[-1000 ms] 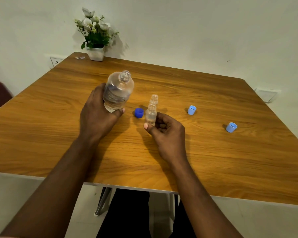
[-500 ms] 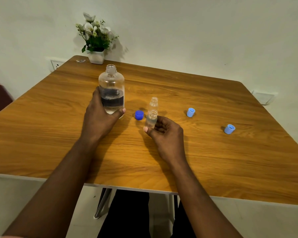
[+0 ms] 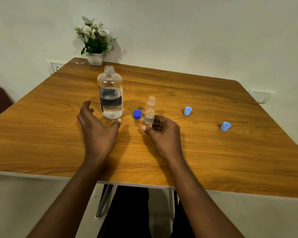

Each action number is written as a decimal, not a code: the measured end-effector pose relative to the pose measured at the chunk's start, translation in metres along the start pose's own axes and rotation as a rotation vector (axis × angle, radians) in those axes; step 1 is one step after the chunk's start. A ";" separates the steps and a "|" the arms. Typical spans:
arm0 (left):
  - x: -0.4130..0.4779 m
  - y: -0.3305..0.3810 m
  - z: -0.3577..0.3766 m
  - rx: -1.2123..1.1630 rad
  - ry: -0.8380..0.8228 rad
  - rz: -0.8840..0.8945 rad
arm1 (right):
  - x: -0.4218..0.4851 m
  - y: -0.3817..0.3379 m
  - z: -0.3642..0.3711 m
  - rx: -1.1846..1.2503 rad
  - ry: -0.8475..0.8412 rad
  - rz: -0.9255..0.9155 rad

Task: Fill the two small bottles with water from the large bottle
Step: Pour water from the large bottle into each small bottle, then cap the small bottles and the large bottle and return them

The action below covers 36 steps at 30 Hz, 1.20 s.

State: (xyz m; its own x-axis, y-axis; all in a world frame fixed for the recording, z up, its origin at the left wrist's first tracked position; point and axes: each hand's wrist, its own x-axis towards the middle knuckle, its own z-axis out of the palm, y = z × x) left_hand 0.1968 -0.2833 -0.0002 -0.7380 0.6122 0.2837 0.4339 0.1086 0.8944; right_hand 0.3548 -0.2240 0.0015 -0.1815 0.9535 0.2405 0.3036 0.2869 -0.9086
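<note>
The right hand (image 3: 163, 133) has its fingers (image 3: 159, 121) and thumb closed around the near small bottle (image 3: 149, 118), which stands upright, long axis vertical, uncapped mouth pointing up, its base hidden by the thumb. Directly behind it, almost in line, the far small bottle (image 3: 151, 103) stands upright on the counter (image 3: 213, 152), also uncapped; whether the two touch cannot be told. The left hand (image 3: 98, 127) is spread open and grips nothing, palm down, the thumb tip just short of the base of the large bottle (image 3: 110, 93). That bottle stands upright on the counter, neck up, no cap, water showing in its lower part below a dark label. A dark blue cap (image 3: 137, 114) lies between the large bottle and the small bottles. Two light blue caps (image 3: 187, 110) (image 3: 225, 126) lie open side up, well to the right. A white flower pot (image 3: 95, 58) sits at the far left corner.
</note>
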 end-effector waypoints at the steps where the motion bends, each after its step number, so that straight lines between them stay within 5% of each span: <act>1: -0.006 0.001 0.000 0.009 0.021 0.003 | -0.001 0.000 -0.001 -0.001 0.002 -0.002; 16: -0.024 0.018 0.022 0.211 -0.244 0.247 | 0.017 0.017 -0.026 0.023 0.176 0.041; 36: -0.022 0.035 0.063 0.343 -0.352 0.379 | 0.065 0.032 -0.036 -0.166 0.212 0.026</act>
State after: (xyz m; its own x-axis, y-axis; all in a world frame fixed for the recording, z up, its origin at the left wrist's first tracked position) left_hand 0.2613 -0.2435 0.0033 -0.3109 0.8729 0.3759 0.8170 0.0434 0.5750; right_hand 0.3859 -0.1495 0.0005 0.0227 0.9538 0.2996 0.4583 0.2564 -0.8510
